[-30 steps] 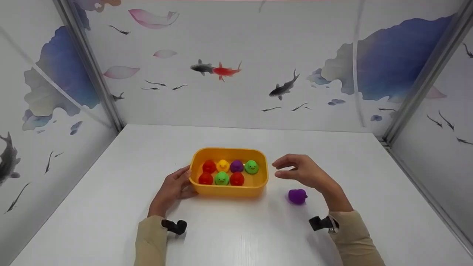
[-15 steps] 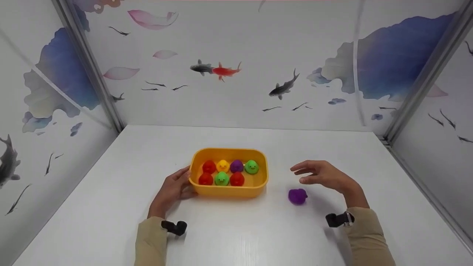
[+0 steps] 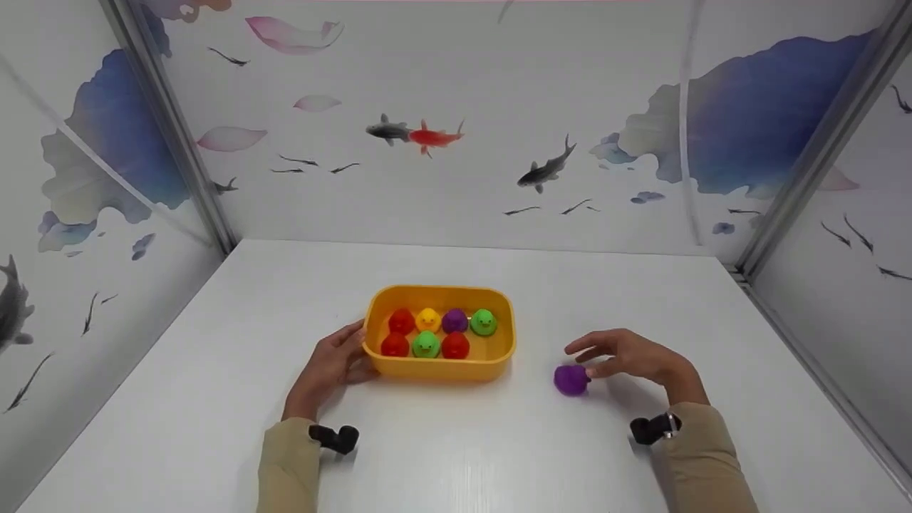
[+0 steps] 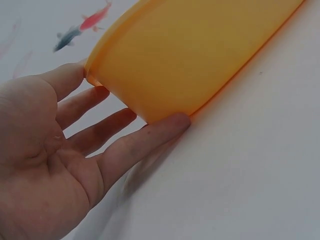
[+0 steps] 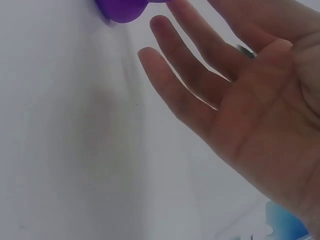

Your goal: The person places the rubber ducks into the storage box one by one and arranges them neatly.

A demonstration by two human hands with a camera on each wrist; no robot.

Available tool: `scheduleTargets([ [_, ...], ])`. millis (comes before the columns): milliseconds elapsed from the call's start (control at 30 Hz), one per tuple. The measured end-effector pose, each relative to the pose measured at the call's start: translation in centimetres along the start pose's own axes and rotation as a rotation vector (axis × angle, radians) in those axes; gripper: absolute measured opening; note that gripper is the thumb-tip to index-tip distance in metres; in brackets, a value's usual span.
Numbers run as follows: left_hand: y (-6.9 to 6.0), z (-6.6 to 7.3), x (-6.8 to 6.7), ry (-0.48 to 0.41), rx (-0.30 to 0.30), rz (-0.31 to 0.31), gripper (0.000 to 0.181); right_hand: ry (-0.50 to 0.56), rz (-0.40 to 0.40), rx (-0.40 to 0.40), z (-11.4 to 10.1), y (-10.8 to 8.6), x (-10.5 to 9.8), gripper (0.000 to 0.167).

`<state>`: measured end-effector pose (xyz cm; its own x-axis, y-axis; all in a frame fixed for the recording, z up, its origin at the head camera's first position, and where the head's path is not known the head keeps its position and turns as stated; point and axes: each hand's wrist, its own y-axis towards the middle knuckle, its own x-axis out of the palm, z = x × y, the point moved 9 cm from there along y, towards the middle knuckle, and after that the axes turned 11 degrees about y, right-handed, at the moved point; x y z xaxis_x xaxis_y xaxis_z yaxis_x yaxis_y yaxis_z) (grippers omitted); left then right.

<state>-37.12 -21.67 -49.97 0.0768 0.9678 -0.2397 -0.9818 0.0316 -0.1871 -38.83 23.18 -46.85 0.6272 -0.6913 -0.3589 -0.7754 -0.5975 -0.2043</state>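
A purple rubber duck (image 3: 571, 380) lies on the white table, to the right of a yellow plastic box (image 3: 442, 368). My right hand (image 3: 630, 355) hovers just behind and right of this duck, fingers loosely bent and spread, the thumb tip at its edge. Whether it touches cannot be told. The right wrist view shows only part of the purple duck (image 5: 122, 7) near the fingertips. My left hand (image 3: 335, 363) rests against the box's left end. In the left wrist view its fairly straight fingers (image 4: 155, 135) touch the yellow wall (image 4: 165, 75) from rim to base.
Inside the box sit several small ducks in two rows, among them a red duck (image 3: 395, 345), a yellow duck (image 3: 428, 320), a purple duck (image 3: 454, 320) and a green duck (image 3: 484, 323). White panels with painted fish (image 3: 547, 171) enclose the table (image 3: 456, 442).
My right hand has moved away from beside the box, rightward and then down to the purple duck on the table. The left hand and the box stay in place.
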Motion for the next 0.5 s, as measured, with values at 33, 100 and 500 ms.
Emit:
scheduleTargets([
  [33,0.04,0.02,0.0,0.0,0.0,-0.001,0.051,-0.004,-0.002,0.006,0.15,-0.04,0.02,0.045],
  [100,0.16,-0.07,-0.02,-0.005,-0.01,-0.001,0.052,-0.014,-0.004,0.017,0.34,-0.09,0.07,0.044],
  [500,0.16,-0.25,-0.09,0.011,-0.032,-0.009,0.057,-0.08,0.017,0.067,0.71,0.03,0.45,0.04],
])
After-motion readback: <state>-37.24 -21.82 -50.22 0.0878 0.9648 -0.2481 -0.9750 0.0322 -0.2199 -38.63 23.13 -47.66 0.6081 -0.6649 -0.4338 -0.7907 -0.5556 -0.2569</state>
